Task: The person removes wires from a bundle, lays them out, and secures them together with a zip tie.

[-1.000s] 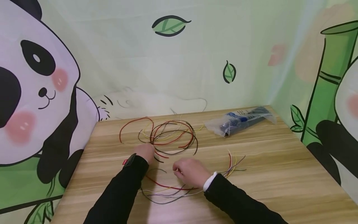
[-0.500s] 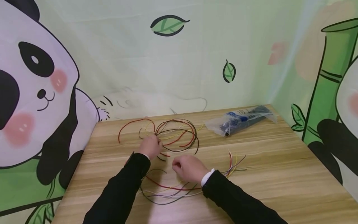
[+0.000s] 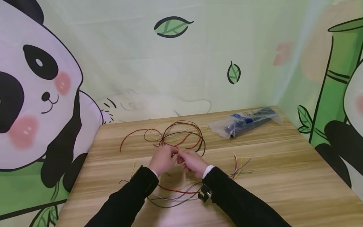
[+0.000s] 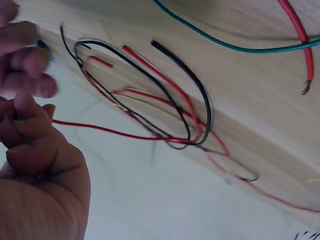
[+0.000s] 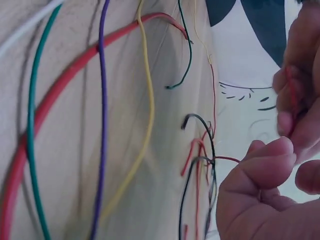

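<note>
My left hand (image 3: 164,159) holds a thin red wire (image 4: 112,131) by fingers and thumb. That wire runs from the fingers to a loose coil of red, black and yellow wires (image 3: 184,132) farther back on the table. Fingertips of my right hand (image 3: 194,162) meet the left hand's and pinch the red wire where it bends up between them. In the right wrist view a short red stretch (image 5: 292,87) crosses the left fingers and ends at the right thumb. The exact grip is partly hidden by the fingers.
A second spread of red, purple, white, green and yellow wires (image 3: 181,191) lies under my forearms, its ends fanning out (image 3: 236,167) on the right. A clear plastic bag with dark contents (image 3: 245,122) rests at the back right of the wooden table (image 3: 283,176). A printed panda backdrop (image 3: 136,63) stands behind.
My left hand has come right and slightly nearer, bringing the red wire along and shifting the coil. My right hand has moved up to meet it; the hands were apart before.
</note>
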A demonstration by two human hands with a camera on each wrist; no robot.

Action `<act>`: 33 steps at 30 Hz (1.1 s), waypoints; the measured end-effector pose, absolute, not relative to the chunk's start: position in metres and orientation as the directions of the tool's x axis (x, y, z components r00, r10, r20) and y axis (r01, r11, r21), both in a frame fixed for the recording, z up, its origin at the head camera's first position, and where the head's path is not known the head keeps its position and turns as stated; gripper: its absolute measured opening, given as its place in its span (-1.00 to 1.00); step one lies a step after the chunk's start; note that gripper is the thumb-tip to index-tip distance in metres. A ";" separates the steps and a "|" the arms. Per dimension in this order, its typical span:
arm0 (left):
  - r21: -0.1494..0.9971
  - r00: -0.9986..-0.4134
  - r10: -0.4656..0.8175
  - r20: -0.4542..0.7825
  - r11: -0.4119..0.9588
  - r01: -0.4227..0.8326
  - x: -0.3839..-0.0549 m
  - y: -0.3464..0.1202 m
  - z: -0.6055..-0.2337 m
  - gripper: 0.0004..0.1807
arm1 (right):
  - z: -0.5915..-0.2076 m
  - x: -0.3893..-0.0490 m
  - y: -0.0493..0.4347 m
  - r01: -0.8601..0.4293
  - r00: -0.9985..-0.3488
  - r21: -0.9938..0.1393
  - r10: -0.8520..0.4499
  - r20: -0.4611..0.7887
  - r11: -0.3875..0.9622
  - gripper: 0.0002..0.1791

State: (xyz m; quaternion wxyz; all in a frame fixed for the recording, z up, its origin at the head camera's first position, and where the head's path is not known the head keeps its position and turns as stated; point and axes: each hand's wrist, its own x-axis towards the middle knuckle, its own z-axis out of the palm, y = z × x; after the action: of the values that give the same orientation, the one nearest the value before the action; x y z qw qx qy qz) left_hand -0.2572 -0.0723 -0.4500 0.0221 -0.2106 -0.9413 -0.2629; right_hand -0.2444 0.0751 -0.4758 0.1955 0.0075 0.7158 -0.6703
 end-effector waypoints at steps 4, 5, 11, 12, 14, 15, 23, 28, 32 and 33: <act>0.355 -0.850 0.461 0.255 0.773 0.526 -0.246 -0.072 -0.452 -0.93 | -0.481 -0.247 0.077 0.337 -0.907 -0.941 -0.269 -0.324 -0.004 -0.66; 0.326 -0.840 0.472 0.267 0.776 0.540 -0.244 -0.072 -0.452 -0.92 | -0.481 -0.247 0.077 0.346 -0.906 -0.938 -0.266 -0.330 -0.018 -0.69; 0.206 -0.813 0.521 0.258 0.793 0.574 -0.226 -0.072 -0.445 -0.75 | -0.483 -0.252 0.079 0.372 -0.901 -0.928 -0.255 -0.352 -0.034 -0.78; 0.190 -0.810 0.529 0.251 0.794 0.577 -0.222 -0.072 -0.443 -0.73 | -0.484 -0.253 0.080 0.373 -0.902 -0.927 -0.251 -0.352 -0.038 -0.78; 0.158 -0.802 0.546 0.241 0.793 0.588 -0.215 -0.071 -0.438 -0.74 | -0.484 -0.256 0.082 0.381 -0.902 -0.924 -0.238 -0.360 -0.044 -0.77; 0.150 -0.801 0.552 0.232 0.793 0.590 -0.212 -0.071 -0.435 -0.74 | -0.484 -0.258 0.083 0.386 -0.901 -0.922 -0.233 -0.365 -0.047 -0.77; 0.043 -0.787 0.591 0.176 0.794 0.606 -0.187 -0.081 -0.414 -0.70 | -0.486 -0.267 0.089 0.417 -0.894 -0.907 -0.204 -0.398 -0.055 -0.77; -0.011 -0.787 0.591 0.179 0.801 0.599 -0.173 -0.097 -0.403 -0.67 | -0.489 -0.273 0.088 0.430 -0.890 -0.901 -0.197 -0.412 -0.058 -0.76; -0.031 -0.793 0.588 0.159 0.806 0.592 -0.162 -0.110 -0.395 -0.63 | -0.492 -0.281 0.087 0.437 -0.887 -0.898 -0.189 -0.421 -0.050 -0.77; -0.045 -0.787 0.595 0.164 0.801 0.597 -0.159 -0.113 -0.392 -0.62 | -0.493 -0.283 0.086 0.439 -0.886 -0.897 -0.188 -0.424 -0.047 -0.77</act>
State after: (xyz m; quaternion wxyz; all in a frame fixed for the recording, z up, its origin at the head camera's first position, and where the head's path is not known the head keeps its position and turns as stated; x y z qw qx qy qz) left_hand -0.1592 -0.1131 -0.3923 0.0853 -0.3151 -0.9452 -0.0048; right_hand -0.2825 0.0861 -0.4929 0.2186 0.0957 0.6549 -0.7170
